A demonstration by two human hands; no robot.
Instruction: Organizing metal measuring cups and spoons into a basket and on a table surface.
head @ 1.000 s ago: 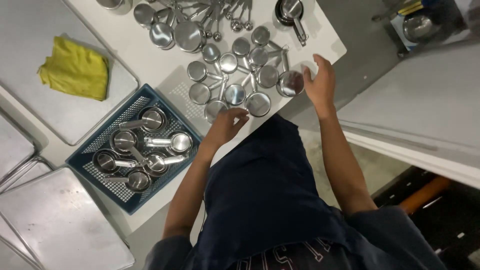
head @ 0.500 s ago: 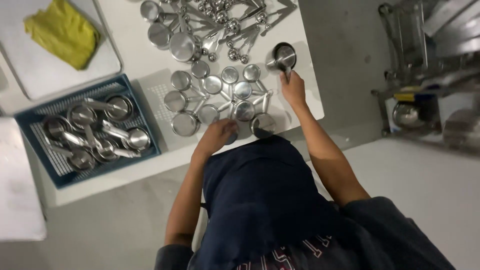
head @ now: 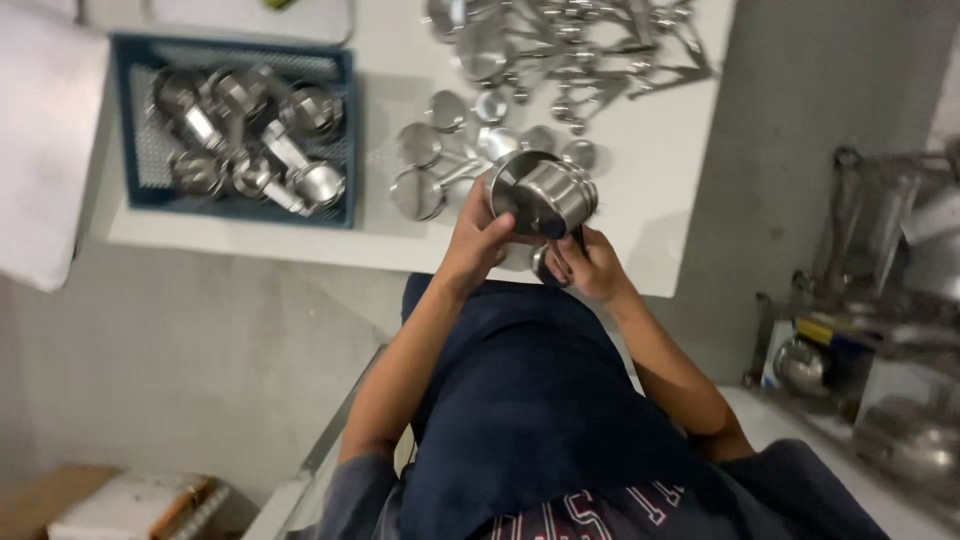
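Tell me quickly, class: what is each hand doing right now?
Left hand: closed on the rim side of the steel measuring cup.
Right hand: closed around the same cup's handle end, below it.

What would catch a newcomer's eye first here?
Both hands, left hand and right hand, hold up a shiny round steel cup at centre, above the white table. To the left on the table sits a blue plastic basket piled with similar steel cups, and more lie spread across the tabletop behind.
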